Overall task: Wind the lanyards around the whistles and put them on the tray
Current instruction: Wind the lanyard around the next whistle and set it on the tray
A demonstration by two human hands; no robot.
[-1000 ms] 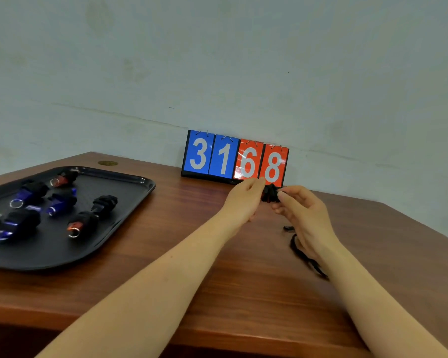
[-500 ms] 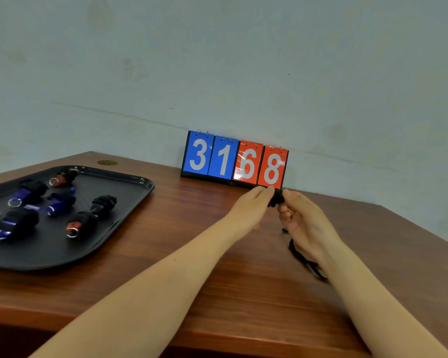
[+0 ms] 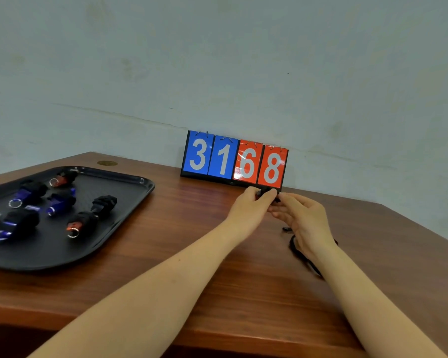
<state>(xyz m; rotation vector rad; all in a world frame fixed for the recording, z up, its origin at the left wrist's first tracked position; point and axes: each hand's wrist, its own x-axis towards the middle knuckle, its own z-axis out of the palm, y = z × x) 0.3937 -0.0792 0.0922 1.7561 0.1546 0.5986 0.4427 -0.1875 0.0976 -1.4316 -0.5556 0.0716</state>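
The flip scoreboard [image 3: 234, 161] at the far wall reads 3 1 6 8, blue then red. Just in front of it your left hand [image 3: 248, 211] and right hand [image 3: 301, 220] pinch one small black whistle [image 3: 267, 190] between fingertips. Its lanyard [image 3: 299, 251] trails under your right wrist onto the wooden table [image 3: 192, 228]. Wound whistles [image 3: 60, 202] lie on the black tray [image 3: 130, 195] at left.

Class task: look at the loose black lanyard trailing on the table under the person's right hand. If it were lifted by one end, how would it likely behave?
The lanyard lies in slack curves on the table, so it is probably floppy and would dangle. It looks thin, so likely light. Its far end runs up toward the whistle pinched between both hands, so lifting may tug that.
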